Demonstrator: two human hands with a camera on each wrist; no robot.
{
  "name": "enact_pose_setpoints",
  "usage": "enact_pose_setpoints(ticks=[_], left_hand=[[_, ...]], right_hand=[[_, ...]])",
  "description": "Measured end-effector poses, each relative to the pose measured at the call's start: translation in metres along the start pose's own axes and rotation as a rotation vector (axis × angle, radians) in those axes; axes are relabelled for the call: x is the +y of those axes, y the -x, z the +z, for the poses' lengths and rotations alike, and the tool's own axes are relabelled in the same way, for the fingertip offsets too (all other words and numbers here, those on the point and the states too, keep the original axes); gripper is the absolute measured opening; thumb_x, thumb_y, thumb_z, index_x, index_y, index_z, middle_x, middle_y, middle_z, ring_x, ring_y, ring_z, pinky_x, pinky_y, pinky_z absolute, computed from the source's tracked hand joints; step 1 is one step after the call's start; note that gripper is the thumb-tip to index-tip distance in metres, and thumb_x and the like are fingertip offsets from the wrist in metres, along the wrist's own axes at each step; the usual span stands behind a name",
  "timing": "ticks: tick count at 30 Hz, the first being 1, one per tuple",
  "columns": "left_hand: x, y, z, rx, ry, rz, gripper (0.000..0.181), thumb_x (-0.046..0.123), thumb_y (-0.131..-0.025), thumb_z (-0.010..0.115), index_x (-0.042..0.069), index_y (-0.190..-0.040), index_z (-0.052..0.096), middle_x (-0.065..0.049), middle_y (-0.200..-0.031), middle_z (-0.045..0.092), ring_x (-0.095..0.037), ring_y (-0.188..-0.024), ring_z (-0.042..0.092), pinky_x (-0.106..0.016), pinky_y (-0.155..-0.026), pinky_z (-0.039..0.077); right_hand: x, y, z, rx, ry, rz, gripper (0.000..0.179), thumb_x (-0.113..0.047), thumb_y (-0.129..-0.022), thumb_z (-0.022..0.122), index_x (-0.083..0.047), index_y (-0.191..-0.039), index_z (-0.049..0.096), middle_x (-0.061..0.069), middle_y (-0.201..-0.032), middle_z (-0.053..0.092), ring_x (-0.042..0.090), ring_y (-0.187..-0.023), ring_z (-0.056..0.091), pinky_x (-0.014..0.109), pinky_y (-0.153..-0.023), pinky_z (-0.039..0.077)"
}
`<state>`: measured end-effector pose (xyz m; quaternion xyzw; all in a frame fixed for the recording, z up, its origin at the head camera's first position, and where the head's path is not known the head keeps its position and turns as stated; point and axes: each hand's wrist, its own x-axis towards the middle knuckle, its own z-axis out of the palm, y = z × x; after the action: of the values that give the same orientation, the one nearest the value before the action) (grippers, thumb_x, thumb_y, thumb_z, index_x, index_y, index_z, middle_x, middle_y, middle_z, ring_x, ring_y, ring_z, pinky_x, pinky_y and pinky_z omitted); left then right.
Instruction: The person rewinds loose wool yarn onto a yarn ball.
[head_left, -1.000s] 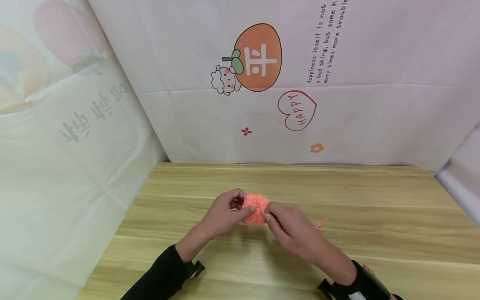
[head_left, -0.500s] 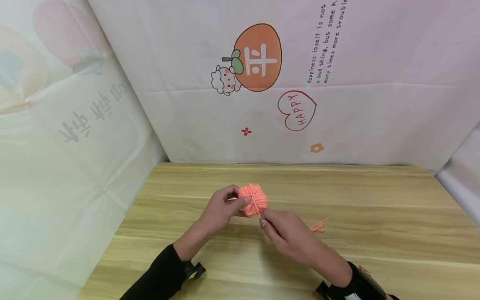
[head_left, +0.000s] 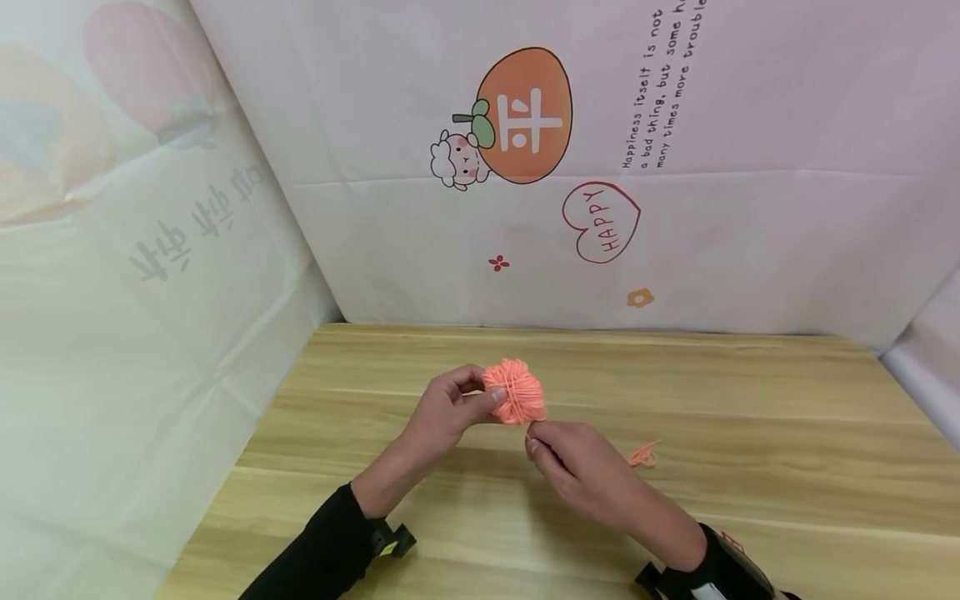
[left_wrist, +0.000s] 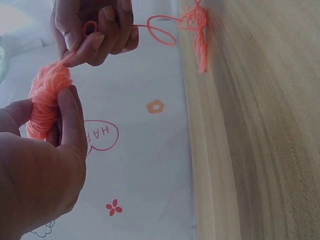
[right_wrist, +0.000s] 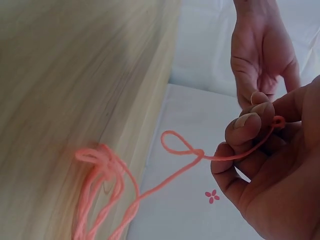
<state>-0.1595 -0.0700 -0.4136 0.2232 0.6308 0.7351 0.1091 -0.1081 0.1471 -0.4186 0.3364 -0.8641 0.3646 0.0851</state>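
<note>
A small coral ball of yarn is held above the table by my left hand, thumb on its near face and fingers behind. Strands cross around its middle. Just below and to the right, my right hand pinches the yarn strand between thumb and forefinger, the strand running from the ball. In the right wrist view the strand passes through my curled fingers and leaves with a loose loop. It leads to a small tangle of loose yarn lying on the table beyond my right wrist.
The wood-grain table reaches back to a white printed cloth hung as a wall. Another cloth hangs along the left side. Black wrist-worn mounts sit at both cuffs.
The ball has risen slightly and turned in my left hand, showing its wrapped strands. My right hand has moved from the ball's right side to just below it, drawing the strand along.
</note>
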Motion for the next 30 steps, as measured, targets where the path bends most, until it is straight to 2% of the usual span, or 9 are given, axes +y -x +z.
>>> enact_pose_setpoints(ticks=[6, 10, 18, 22, 25, 30], left_hand=[[0.0, 0.001, 0.001, -0.105, 0.005, 0.017, 0.028, 0.016, -0.096, 0.063, -0.004, -0.115, 0.062, -0.018, -0.106, 0.062, -0.028, -0.089, 0.065, -0.047, -0.082, 0.055], [0.001, 0.003, 0.002, -0.146, 0.001, 0.033, 0.026, 0.014, -0.096, 0.062, -0.004, -0.115, 0.063, -0.015, -0.103, 0.064, -0.023, -0.086, 0.065, -0.044, -0.08, 0.056], [0.001, 0.006, 0.003, -0.247, -0.08, 0.082, 0.017, 0.011, -0.098, 0.057, -0.001, -0.108, 0.065, -0.01, -0.092, 0.062, -0.017, -0.076, 0.056, -0.031, -0.067, 0.052], [0.0, 0.006, 0.004, -0.301, -0.089, 0.1, 0.014, 0.011, -0.098, 0.057, 0.001, -0.106, 0.064, -0.011, -0.089, 0.06, -0.018, -0.073, 0.054, -0.029, -0.063, 0.05], [0.0, 0.006, 0.004, -0.331, -0.11, 0.09, 0.014, 0.012, -0.097, 0.058, 0.002, -0.106, 0.064, -0.012, -0.09, 0.06, -0.019, -0.074, 0.055, -0.027, -0.063, 0.051], [0.001, 0.007, 0.006, -0.367, -0.164, 0.078, 0.013, 0.01, -0.096, 0.061, 0.004, -0.106, 0.065, -0.011, -0.092, 0.061, -0.019, -0.075, 0.054, -0.027, -0.064, 0.05]], right_hand=[[0.006, 0.0, -0.001, -0.004, -0.001, 0.021, 0.025, -0.014, -0.103, 0.042, -0.026, -0.082, 0.052, -0.014, -0.06, 0.038, 0.0, -0.05, 0.033, 0.018, -0.045, 0.034], [0.008, -0.001, -0.002, 0.004, 0.023, 0.025, 0.025, -0.015, -0.102, 0.044, -0.026, -0.082, 0.052, -0.014, -0.06, 0.04, 0.0, -0.05, 0.035, 0.019, -0.045, 0.036], [0.011, -0.002, -0.007, 0.021, 0.064, 0.012, 0.017, -0.023, -0.104, 0.044, -0.024, -0.097, 0.059, -0.015, -0.062, 0.044, 0.0, -0.052, 0.039, 0.02, -0.048, 0.04], [0.012, -0.002, -0.013, 0.023, 0.063, 0.01, 0.018, -0.017, -0.103, 0.045, -0.025, -0.091, 0.056, -0.013, -0.061, 0.04, 0.0, -0.051, 0.035, 0.018, -0.046, 0.036], [0.012, -0.002, -0.018, 0.006, 0.05, 0.032, 0.022, -0.013, -0.102, 0.044, -0.024, -0.085, 0.051, -0.012, -0.061, 0.041, 0.0, -0.05, 0.036, 0.017, -0.044, 0.034], [0.012, -0.001, -0.026, -0.024, -0.001, 0.082, 0.022, -0.015, -0.104, 0.043, -0.023, -0.086, 0.052, -0.011, -0.061, 0.046, 0.001, -0.047, 0.044, 0.02, -0.042, 0.04]])
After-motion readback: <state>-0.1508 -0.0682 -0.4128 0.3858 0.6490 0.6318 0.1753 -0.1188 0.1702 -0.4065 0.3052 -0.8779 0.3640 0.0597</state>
